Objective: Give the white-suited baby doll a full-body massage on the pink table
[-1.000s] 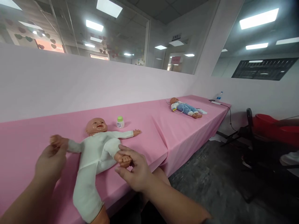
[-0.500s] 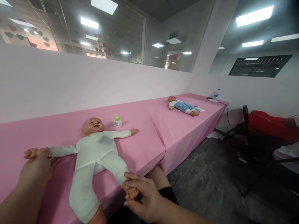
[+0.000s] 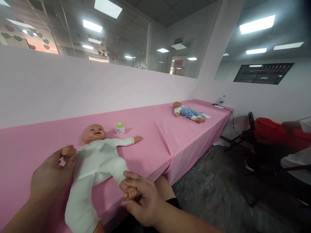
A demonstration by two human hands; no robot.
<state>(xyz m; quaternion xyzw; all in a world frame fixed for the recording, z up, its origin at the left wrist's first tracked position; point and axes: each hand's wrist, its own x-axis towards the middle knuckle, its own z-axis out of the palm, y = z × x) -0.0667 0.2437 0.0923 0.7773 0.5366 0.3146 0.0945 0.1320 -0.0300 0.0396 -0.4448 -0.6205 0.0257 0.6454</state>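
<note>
A baby doll with a white cloth body lies face up on the pink-covered table, its head toward the wall. My left hand is closed around the doll's forearm, just below its small fist, and holds that arm raised beside the torso. My right hand grips the doll's foot at the ankle, thumb below and fingers above, with the knee bent. The doll's other arm stretches out to the right on the cloth. Its other leg hangs toward me at the table's near edge, the foot partly cut off by the frame.
A small white bottle with a green cap stands beside the doll's head. Farther along the pink table lies a second doll in blue trousers. A water bottle stands at the far end. At right are a black chair, a red basin and another person's arm.
My left hand has lifted the doll's arm from its outstretched position and brought it in toward the torso. My right hand has shifted slightly up and left with the foot, bending the knee more.
</note>
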